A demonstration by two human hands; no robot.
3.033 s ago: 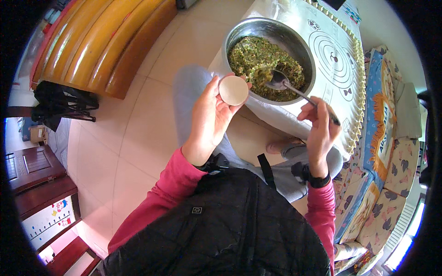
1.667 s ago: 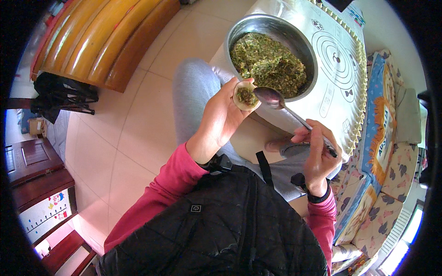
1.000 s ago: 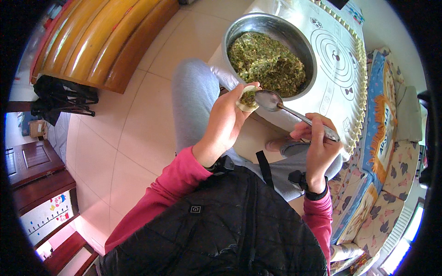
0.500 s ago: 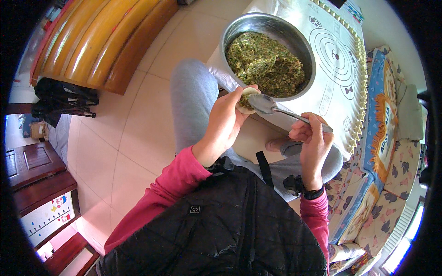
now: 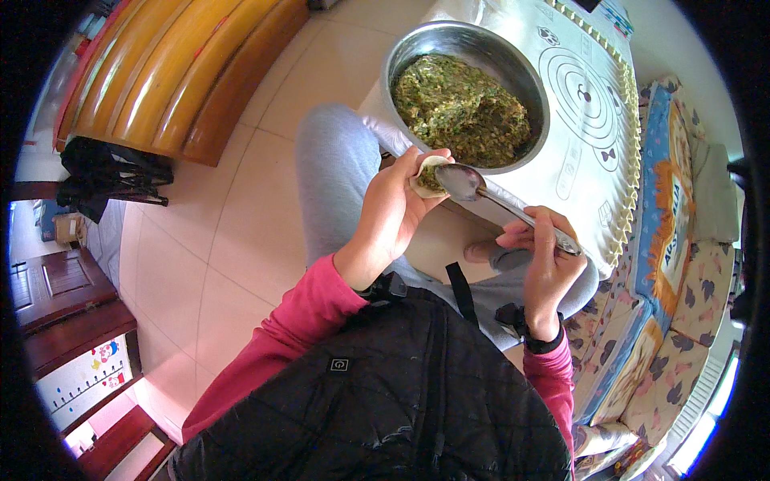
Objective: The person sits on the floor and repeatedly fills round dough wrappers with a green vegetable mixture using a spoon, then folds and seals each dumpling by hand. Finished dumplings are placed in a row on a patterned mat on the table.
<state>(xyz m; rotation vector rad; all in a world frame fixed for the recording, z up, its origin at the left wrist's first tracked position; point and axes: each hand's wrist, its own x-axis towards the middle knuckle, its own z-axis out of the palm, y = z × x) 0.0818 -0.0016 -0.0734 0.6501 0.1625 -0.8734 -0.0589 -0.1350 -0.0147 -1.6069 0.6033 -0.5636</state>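
Observation:
My left hand [image 5: 387, 210] cups a pale round dumpling wrapper [image 5: 418, 186] with a dab of green filling [image 5: 431, 178] in its middle. My right hand [image 5: 552, 248] grips a metal spoon [image 5: 459, 183] by the end of its handle. The spoon's bowl rests at the right side of the wrapper, against or just over the filling. Just beyond both hands stands a large steel bowl [image 5: 545, 120] holding a mound of chopped green filling [image 5: 461, 104].
The bowl sits on a table with a white printed mat [image 5: 571, 172] edged in pleats. A patterned sofa [image 5: 670, 369] lies to the right. At the upper left is a curved wooden piece of furniture [image 5: 172, 72] beside a folded black frame [image 5: 112, 176]. Pale tiles [image 5: 241, 232] cover the floor.
My right hand has dropped slightly, tilting the spoon handle more steeply down to the right. The spoon's bowl has shifted a little while staying beside the wrapper. My left hand is nearly still.

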